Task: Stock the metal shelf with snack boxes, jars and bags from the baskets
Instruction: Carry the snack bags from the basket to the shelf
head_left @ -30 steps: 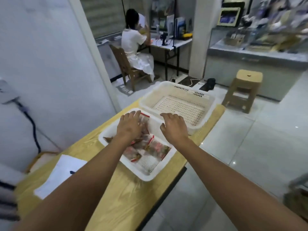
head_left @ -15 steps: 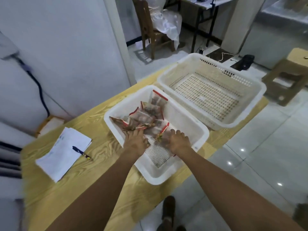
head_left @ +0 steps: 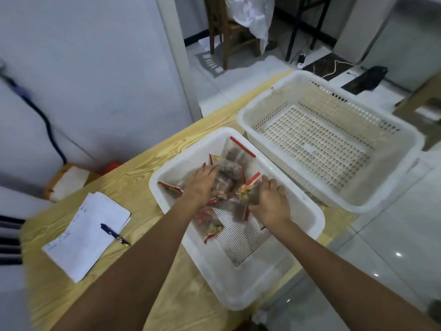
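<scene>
Both arms reach down into the nearer white basket (head_left: 307, 206) on the wooden worktop (head_left: 133, 177). The left hand (head_left: 202, 185) lies palm-down on the heap of clear snack bags (head_left: 229, 180) with red edges, fingers spread over them; whether it has actually gripped one I cannot tell. The right hand (head_left: 269, 201) is curled round the edge of a bag just beside it, fingers clenched on the plastic. The bags sit bunched in the far half of that basket (its perforated floor shows bare towards the person). A larger slotted basket (head_left: 405, 187) stands right behind, touching it, with nothing visible inside. To the left on the worktop lies a sheaf of papers (head_left: 88, 232) with a pen (head_left: 114, 235) resting on it.
</scene>
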